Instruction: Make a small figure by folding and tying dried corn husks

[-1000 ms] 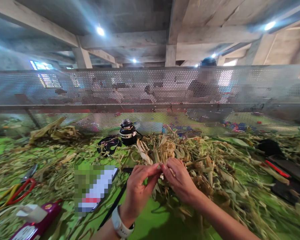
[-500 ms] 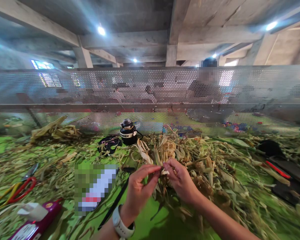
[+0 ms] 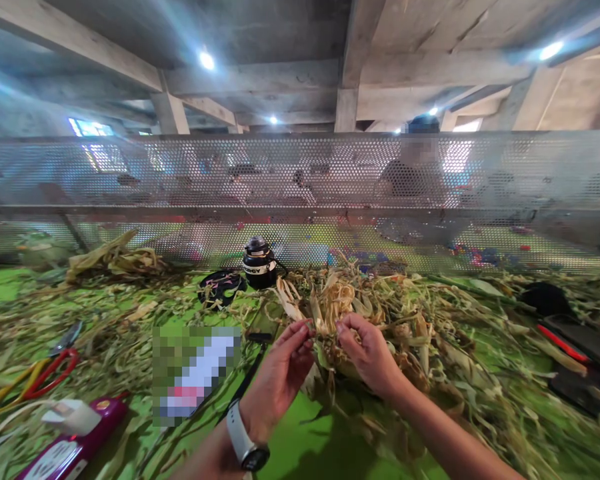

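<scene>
My left hand (image 3: 286, 365), with a white-strapped watch (image 3: 243, 437) on its wrist, is pinched closed, thumb against forefinger. A short gap away, my right hand (image 3: 367, 350) is closed in a pinch as well. Anything between either set of fingertips is too small to make out. Just beyond both hands lies a bunch of dry, pale corn husks (image 3: 337, 303), some strips curled and looped. More husk pieces hang below my fingers, over the green tabletop (image 3: 300, 443).
Scissors (image 3: 55, 367) and a purple power strip (image 3: 87, 443) with a white plug lie left. A pixelated flat object (image 3: 200, 380) sits nearer. Behind stand a black bottle (image 3: 259, 263) and a perforated metal screen (image 3: 205, 173), with a person (image 3: 413, 177) beyond. Dark objects (image 3: 575, 347) lie right among husks.
My hands have drawn apart from fingertips nearly touching. The left hand has turned over, bringing the watch face into view. The view has shifted slightly.
</scene>
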A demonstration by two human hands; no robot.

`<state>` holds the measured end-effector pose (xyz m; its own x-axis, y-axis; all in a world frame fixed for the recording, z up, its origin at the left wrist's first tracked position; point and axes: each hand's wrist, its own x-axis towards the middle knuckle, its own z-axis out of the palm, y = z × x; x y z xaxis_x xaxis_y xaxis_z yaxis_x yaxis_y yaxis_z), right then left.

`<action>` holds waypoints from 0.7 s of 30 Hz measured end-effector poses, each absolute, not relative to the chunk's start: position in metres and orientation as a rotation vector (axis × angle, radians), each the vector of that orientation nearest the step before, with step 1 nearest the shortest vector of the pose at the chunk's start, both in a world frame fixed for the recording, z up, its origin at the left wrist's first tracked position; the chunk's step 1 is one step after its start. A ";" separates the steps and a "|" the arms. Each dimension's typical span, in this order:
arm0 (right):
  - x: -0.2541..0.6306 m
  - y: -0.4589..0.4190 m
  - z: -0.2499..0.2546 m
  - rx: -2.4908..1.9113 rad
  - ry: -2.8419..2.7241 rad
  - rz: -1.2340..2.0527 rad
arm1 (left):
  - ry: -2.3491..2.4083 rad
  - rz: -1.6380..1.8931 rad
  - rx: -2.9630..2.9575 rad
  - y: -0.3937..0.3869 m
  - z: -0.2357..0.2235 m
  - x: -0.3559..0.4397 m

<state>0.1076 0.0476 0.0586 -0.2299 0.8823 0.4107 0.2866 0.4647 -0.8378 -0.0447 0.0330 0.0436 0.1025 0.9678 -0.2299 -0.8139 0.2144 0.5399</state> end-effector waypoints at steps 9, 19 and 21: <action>0.115 0.060 0.051 -1.042 -1.797 0.733 | 0.743 1.379 0.307 0.032 0.050 -0.047; 0.106 0.055 0.052 -0.826 -1.401 1.426 | 0.475 1.194 0.189 0.041 0.044 -0.054; 0.106 0.053 0.053 -0.803 -1.313 1.549 | 0.414 1.135 0.237 0.040 0.044 -0.054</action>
<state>0.1056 0.0527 0.0535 -0.3621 0.9286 0.0809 -0.2322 -0.0058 -0.9726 -0.0544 0.0399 0.0436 0.3583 0.9122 -0.1988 -0.8260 0.4090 0.3880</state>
